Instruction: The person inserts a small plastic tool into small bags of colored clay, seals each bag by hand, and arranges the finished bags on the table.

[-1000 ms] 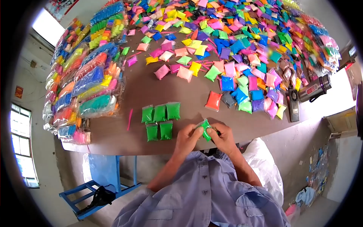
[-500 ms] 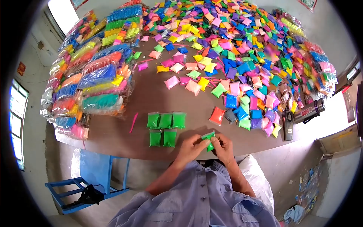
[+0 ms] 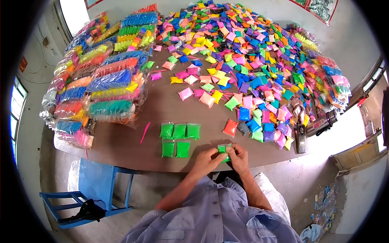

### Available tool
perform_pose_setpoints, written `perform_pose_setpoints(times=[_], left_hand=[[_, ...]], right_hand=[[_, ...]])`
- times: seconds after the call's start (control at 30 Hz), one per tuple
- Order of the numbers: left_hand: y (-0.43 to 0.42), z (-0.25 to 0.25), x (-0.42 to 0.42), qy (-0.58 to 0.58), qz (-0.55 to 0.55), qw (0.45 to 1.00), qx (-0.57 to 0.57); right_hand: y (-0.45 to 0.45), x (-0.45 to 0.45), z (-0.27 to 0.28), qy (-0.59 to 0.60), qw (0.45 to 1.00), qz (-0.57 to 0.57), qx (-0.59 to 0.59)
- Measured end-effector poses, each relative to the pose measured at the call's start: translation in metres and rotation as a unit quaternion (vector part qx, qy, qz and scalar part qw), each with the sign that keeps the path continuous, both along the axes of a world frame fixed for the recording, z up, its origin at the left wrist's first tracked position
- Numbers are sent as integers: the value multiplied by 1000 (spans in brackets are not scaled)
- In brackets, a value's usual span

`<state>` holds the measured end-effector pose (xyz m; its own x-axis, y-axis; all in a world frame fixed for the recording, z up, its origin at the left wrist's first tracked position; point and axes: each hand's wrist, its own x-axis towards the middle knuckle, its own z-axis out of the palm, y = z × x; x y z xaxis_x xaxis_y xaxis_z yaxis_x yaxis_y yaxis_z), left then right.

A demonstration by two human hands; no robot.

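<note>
A small green packet (image 3: 223,149) with a clear top edge is pinched between my two hands at the table's front edge. My left hand (image 3: 207,160) grips its left side with thumb and fingers. On its right side, my right hand (image 3: 238,157) holds it, thumb on the front. Left of my hands lie several green packets (image 3: 179,131) in two rows, three above and two below. A red packet (image 3: 230,127) lies beyond my hands, a little to the right, beside a black one (image 3: 243,128). Farther left is a pink plastic stick (image 3: 145,132).
A large heap of coloured packets (image 3: 243,52) covers the table's back and right. Bundled bags (image 3: 109,81) are stacked at the left. A metal flask (image 3: 322,122) and a black device (image 3: 300,139) lie at the right edge. A blue chair (image 3: 95,182) stands below left.
The view has shifted and tilted up slightly. Both hands still hold the green packet, which now appears flatter and more upright between the fingers. The packets on the table lie as before.
</note>
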<state>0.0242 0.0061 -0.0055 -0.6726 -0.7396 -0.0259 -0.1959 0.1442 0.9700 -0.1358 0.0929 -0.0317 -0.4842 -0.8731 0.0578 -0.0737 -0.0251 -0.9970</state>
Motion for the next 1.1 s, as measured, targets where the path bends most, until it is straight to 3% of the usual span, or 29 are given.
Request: perform_pose_setpoints(times=[0.2, 0.4, 0.5, 0.57, 0.63, 0.83, 0.9, 1.03, 1.1], left_hand=[[-4, -14, -6, -22, -15, 992, -126], [-9, -7, -7, -56, -10, 997, -53], [-10, -13, -6, -61, -37, 997, -37], [-8, -10, -3, -126, -16, 992, 22], [-10, -8, -3, -156, -36, 987, 12], [-16, -40, 0, -106, 38, 993, 28], [-12, -27, 0, -86, 36, 994, 49], [0, -2, -10, -71, 61, 988, 122], [0, 0, -11, -48, 57, 991, 108]], right_hand=[[-2, 8, -2, -21, 998, -41, -43], [-9, 3, -14, 10, 999, -18, -25], [-5, 6, 0, -31, 998, -38, -42], [-4, 4, -4, -67, 995, -48, -53], [-4, 4, -5, -76, 994, -53, -63], [-1, -1, 11, 13, 996, -73, -41], [-1, -4, 12, 19, 998, -43, -32], [-3, -4, 8, 24, 989, -90, -114], [-2, -3, 8, 35, 989, -88, -116]])
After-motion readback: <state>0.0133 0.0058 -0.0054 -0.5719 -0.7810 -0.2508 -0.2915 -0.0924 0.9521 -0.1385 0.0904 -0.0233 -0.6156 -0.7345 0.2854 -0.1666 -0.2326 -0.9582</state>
